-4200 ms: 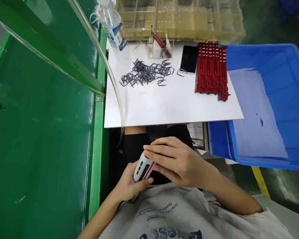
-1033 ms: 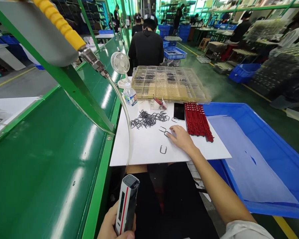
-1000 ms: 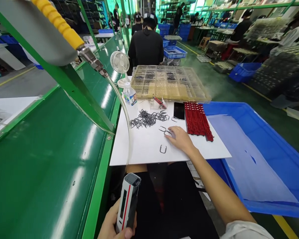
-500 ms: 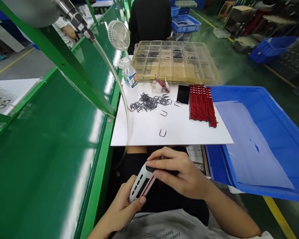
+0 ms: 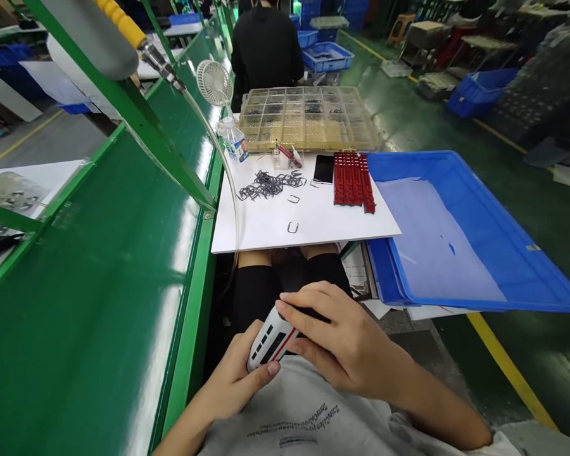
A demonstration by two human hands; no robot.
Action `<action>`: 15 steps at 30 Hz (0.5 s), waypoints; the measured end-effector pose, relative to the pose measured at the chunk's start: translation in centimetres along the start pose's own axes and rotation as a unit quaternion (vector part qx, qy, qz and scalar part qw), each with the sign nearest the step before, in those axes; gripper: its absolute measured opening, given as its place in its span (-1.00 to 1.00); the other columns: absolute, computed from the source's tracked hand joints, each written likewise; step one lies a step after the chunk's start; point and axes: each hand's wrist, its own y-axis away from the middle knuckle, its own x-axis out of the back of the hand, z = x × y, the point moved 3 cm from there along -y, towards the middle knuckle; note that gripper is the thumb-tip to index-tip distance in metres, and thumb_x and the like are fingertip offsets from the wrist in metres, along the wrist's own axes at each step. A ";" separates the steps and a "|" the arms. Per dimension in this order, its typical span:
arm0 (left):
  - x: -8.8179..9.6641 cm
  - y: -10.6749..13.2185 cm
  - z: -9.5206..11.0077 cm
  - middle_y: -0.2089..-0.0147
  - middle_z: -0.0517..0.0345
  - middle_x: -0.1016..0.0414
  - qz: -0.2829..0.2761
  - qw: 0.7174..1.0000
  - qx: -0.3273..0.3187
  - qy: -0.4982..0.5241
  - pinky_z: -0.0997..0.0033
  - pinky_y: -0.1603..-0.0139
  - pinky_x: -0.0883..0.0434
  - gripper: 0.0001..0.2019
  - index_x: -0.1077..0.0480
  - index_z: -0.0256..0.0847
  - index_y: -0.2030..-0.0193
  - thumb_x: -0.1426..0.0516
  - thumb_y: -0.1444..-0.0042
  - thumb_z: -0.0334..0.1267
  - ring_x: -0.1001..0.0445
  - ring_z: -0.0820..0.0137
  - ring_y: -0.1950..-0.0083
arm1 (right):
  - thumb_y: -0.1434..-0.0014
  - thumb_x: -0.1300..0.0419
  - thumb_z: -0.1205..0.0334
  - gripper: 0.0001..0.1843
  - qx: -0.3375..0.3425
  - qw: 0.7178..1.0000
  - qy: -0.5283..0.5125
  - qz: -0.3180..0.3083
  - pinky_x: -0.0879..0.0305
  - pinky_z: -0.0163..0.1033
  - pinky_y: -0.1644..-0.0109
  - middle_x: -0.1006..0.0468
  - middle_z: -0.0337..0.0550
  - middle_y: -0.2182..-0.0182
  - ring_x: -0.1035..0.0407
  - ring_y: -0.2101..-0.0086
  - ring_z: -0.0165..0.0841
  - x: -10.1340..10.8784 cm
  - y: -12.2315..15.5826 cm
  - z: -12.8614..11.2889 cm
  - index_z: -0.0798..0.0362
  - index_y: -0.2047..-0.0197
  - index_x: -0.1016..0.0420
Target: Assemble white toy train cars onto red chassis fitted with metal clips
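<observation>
My left hand (image 5: 235,377) grips a white handheld device with a red stripe (image 5: 268,335) over my lap. My right hand (image 5: 339,339) is closed over the device's upper end, fingers curled on it. Ahead lies a white board (image 5: 275,221) with a heap of dark metal clips (image 5: 266,185) and two single clips (image 5: 292,227) nearer me. A stack of red parts (image 5: 352,180) and a black phone (image 5: 323,168) lie at the board's right.
A green conveyor (image 5: 90,285) runs along my left, with a clear hose (image 5: 218,158) hanging over the board. A blue bin (image 5: 451,234) lined with paper sits right. A compartment tray (image 5: 308,125), water bottle (image 5: 234,142) and small fan (image 5: 213,83) stand behind; a person in black (image 5: 266,47) sits beyond.
My right hand has left the clips on the board and come back onto the device in my lap. The view has tilted down and then lifted slightly.
</observation>
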 end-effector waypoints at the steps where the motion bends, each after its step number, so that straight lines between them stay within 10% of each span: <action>1: -0.3 0.3 0.2 0.28 0.22 -0.39 -0.001 1.000 -0.004 -0.004 0.39 0.25 -0.32 -0.60 -0.42 -0.16 0.07 -0.16 -0.50 0.18 -0.34 0.37 0.30 | -0.53 -0.30 0.29 -0.58 0.005 0.999 0.032 -0.001 -0.62 0.08 -0.18 -0.69 0.20 -0.19 -0.54 -0.13 -0.07 0.0 0.5 -0.6 0.29 -0.35 -0.57; 15: -0.4 4.8 1.7 0.42 0.26 -0.40 -0.034 0.988 0.019 -0.147 0.43 0.44 -0.29 -0.60 -0.43 -0.08 0.17 -0.12 -0.50 0.20 -0.34 0.35 0.46 | -0.47 -0.20 0.40 -0.51 0.009 0.979 0.171 0.114 -0.70 -0.04 -0.13 -0.70 0.33 -0.15 -0.58 -0.11 -0.09 -3.6 6.7 -5.8 0.44 -0.39 -0.45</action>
